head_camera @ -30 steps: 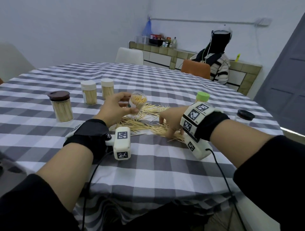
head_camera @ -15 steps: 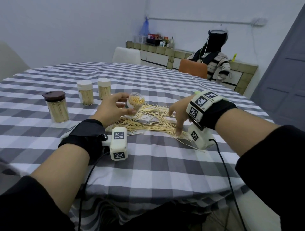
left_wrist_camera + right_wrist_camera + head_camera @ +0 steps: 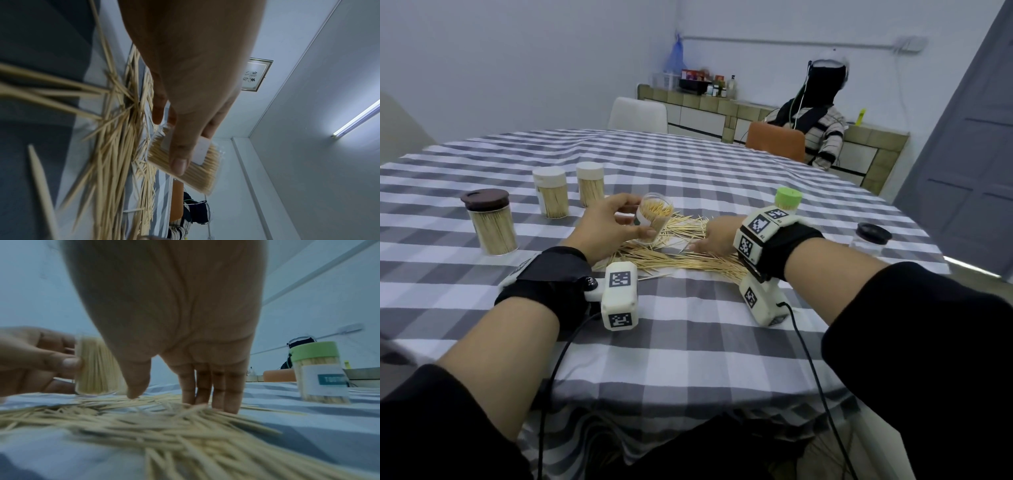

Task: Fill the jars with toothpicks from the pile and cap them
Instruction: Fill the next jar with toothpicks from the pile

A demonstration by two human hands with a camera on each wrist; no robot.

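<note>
The left hand (image 3: pixel 606 228) holds the open jar (image 3: pixel 654 219), tilted and packed with toothpicks, in a curled grip at the pile's (image 3: pixel 681 257) left edge on the bench (image 3: pixel 688 325). The right hand (image 3: pixel 185 337), its grip relaxed, fingers (image 3: pixel 230 394) straight, touches the pile. Only the right wrist view shows this, plus the label on the green-capped jar (image 3: pixel 316 373) right of the pile.
</note>
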